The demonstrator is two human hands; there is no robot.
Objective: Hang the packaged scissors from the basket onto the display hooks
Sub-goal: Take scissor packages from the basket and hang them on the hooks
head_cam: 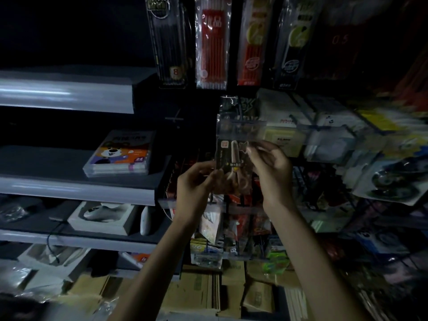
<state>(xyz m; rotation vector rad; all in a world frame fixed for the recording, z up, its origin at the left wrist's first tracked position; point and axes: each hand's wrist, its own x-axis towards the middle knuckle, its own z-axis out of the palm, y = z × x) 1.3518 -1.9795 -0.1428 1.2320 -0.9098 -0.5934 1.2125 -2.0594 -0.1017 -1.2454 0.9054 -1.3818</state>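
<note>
While the light is poor and the right side of the view is smeared, we can log one item in hand: the packaged scissors (232, 162), held up in front of the display rack, just below a clear price-tag strip (242, 130).

Holders: the left hand (196, 184) has its fingers closed on the pack's lower left edge; the right hand (269, 167) pinches the upper right edge between thumb and fingertips. Both hands grip the same pack and nothing else.

Orientation: the pack's long axis runs near vertical, tilted slightly. The blades point up toward the strip; the handles sit low, between the two hands. The hang hole at the top edge is too dim for us to make out.

Location notes: the basket is not in view. The display hook itself is hidden behind the strip; we cannot tell whether the pack has met it. Pen packs (212, 42) hang on the row above; a marker box (120, 154) rests on the grey shelf (76, 186) to the left.

Risks, as we judge them:
- Missed hook: the strip screens the hook tip, so the hole may slide past it.
- Slip: the film is slick and held only at its edges; easing either pinch too early could drop the pack into the stock below.
- Snag: neighbouring packs hang close and could be knocked loose.
</note>
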